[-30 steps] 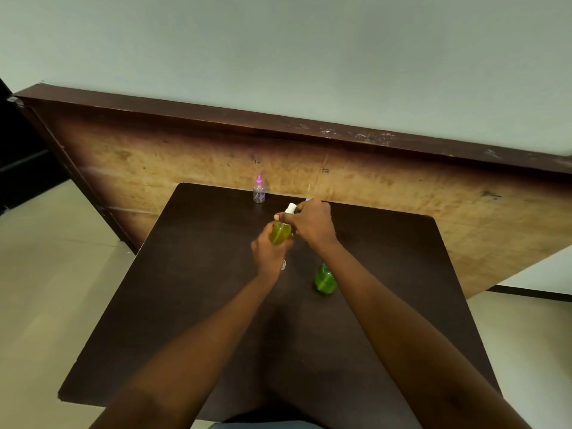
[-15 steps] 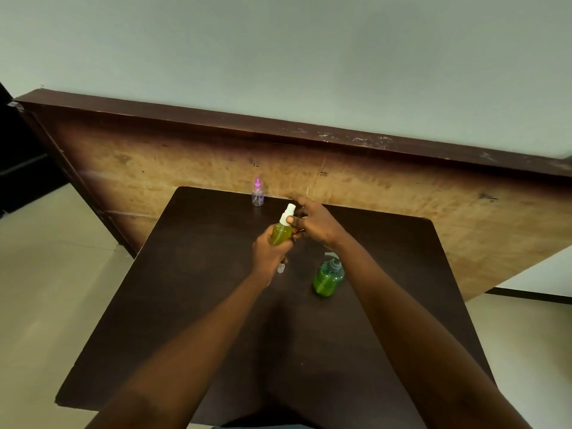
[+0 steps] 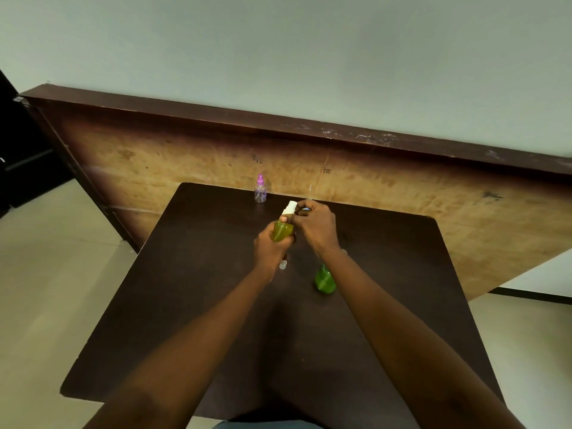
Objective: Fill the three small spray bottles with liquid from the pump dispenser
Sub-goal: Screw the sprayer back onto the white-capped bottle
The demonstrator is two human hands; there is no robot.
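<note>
L-hand (image 3: 269,249) grips bottle (image 3: 282,231), R-hand (image 3: 318,227) pinches cap (image 3: 291,207)

This is a plain indoor room, more a spare or storage room than a kitchen or a workshop; which kind exactly cannot be told. A pale painted wall (image 3: 309,57) fills the far side, and the floor (image 3: 46,274) is pale and smooth. A dark square table (image 3: 216,320) stands near, and a large worn wooden board (image 3: 185,159) leans on edge against the wall behind it. A dark skirting (image 3: 532,294) runs low on the right, and a dark opening (image 3: 18,150) shows far left.
</note>
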